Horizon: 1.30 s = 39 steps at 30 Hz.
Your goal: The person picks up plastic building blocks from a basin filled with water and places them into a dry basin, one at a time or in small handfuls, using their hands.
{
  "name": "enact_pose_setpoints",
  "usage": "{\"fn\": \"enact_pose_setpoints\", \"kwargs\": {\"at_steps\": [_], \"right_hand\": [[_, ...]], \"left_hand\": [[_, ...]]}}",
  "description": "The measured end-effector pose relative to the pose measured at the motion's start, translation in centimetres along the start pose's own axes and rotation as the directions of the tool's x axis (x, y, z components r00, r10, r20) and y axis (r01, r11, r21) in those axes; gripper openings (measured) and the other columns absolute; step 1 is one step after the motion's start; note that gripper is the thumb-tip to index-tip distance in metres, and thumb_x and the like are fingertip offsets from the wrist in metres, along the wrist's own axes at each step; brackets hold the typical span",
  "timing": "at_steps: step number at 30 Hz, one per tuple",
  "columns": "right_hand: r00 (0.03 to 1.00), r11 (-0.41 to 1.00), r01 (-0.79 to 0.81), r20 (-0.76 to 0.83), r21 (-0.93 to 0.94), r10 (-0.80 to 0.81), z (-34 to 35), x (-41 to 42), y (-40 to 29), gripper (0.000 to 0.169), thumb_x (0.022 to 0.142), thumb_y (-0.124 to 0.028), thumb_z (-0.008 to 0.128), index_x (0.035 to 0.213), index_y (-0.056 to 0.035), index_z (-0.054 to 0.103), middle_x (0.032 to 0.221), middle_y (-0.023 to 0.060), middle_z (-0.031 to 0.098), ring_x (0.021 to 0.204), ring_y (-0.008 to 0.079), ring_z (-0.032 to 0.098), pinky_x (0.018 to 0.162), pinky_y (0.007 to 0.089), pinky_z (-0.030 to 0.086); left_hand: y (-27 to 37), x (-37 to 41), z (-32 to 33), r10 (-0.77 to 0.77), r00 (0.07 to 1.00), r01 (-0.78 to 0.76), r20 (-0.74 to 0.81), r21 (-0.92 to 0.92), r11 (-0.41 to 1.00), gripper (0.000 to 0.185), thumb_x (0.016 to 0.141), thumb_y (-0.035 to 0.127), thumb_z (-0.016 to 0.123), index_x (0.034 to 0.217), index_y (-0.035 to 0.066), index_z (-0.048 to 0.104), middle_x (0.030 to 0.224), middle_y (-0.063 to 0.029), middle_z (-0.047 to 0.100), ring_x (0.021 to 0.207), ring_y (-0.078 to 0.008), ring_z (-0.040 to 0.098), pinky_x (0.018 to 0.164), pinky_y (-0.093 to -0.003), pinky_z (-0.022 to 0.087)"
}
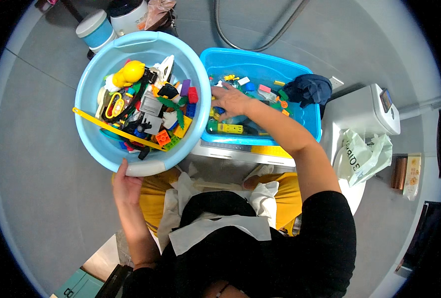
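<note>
My left hand [128,185] grips the near rim of a light blue round plastic basin [146,39]. Mixed toys and building bricks fill it, among them a yellow plastic figure [131,71], an orange brick [163,138] and a long yellow strip [112,127] leaning over the rim. My right hand [230,100] reaches into a blue rectangular tub [257,56] of water, fingers spread among small toy pieces. Whether its fingertips hold anything is hidden. A yellow block [230,128] lies near the tub's front, and a pink brick [264,88] is right of the hand.
Dark cloth [308,89] hangs over the tub's right corner. A white toilet [354,111] with a plastic bag [367,154] on it stands at the right. Behind the tub loops a metal shower hose [224,35]. Lidded containers [97,29] stand behind the basin.
</note>
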State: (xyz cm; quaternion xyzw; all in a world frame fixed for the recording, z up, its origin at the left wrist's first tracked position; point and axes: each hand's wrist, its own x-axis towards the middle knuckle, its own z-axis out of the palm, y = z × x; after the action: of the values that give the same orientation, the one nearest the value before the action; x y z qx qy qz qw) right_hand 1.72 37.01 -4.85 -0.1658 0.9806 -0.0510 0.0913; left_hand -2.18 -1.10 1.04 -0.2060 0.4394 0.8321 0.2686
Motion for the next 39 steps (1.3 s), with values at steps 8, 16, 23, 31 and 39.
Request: {"fn": "enact_pose_setpoints", "kwargs": {"at_steps": [8,16,23,31,39], "right_hand": [[0.948,0.958,-0.243,0.174,-0.151,0.268,5.2,-2.7,6.1,0.066,0.064,-0.025,0.069,0.124,-0.0193,0.041,0.135,0.0105,0.027,0.122,0.0280,0.031,0.096,0.0465,0.031],[0.715,0.755,-0.649,0.413,0.093,0.564,5.5,-9.0,6.8,0.087,0.063,-0.065,0.056,0.131,-0.0200,0.027,0.131,0.0212,0.030,0.119,0.0379,0.033,0.095,0.0450,0.032],[0.854,0.758,-0.449,0.476,0.472,0.209,5.3,-6.0,3.3,0.095,0.062,-0.054,0.065,0.134,-0.0129,0.018,0.131,0.0260,0.027,0.122,0.0371,0.027,0.099,0.0432,0.025],[0.827,0.776,-0.421,0.550,0.470,0.116,6.9,-2.2,0.9,0.060,0.063,-0.025,0.065,0.117,-0.0084,0.043,0.113,0.0153,0.048,0.105,0.0276,0.046,0.088,0.0351,0.037],[0.959,0.436,-0.231,0.128,0.870,0.254,-1.5,-6.1,0.9,0.030,0.065,-0.019,0.063,0.094,-0.0110,0.058,0.096,0.0046,0.057,0.092,0.0160,0.051,0.080,0.0295,0.041]], "left_hand": [[-0.1,-0.4,0.4,-0.016,0.999,0.015,-0.028,-0.019,1.000,0.029,0.083,0.013,0.052,0.109,0.002,0.043,0.107,-0.0107,0.053,0.097,-0.0227,0.052,0.085,-0.0358,0.043],[-0.1,0.2,-0.6,-0.009,1.000,0.010,0.015,-0.016,1.000,0.035,0.082,0.013,0.054,0.113,0.003,0.041,0.110,-0.0101,0.051,0.100,-0.0219,0.051,0.086,-0.0354,0.043],[0.1,0.7,-1.9,-0.035,0.997,0.036,0.063,-0.017,0.999,0.033,0.082,0.013,0.054,0.111,0.002,0.043,0.107,-0.0097,0.052,0.099,-0.0207,0.051,0.083,-0.0336,0.043],[0.3,0.8,-1.2,-0.028,0.997,0.029,0.073,-0.009,1.000,0.036,0.081,0.015,0.055,0.112,0.002,0.042,0.110,-0.0103,0.051,0.099,-0.0224,0.050,0.084,-0.0369,0.042],[-0.1,0.6,-0.8,-0.003,1.000,0.003,0.021,-0.018,1.000,0.038,0.080,0.015,0.056,0.113,0.003,0.042,0.110,-0.0094,0.051,0.100,-0.0219,0.050,0.087,-0.0371,0.041]]}}
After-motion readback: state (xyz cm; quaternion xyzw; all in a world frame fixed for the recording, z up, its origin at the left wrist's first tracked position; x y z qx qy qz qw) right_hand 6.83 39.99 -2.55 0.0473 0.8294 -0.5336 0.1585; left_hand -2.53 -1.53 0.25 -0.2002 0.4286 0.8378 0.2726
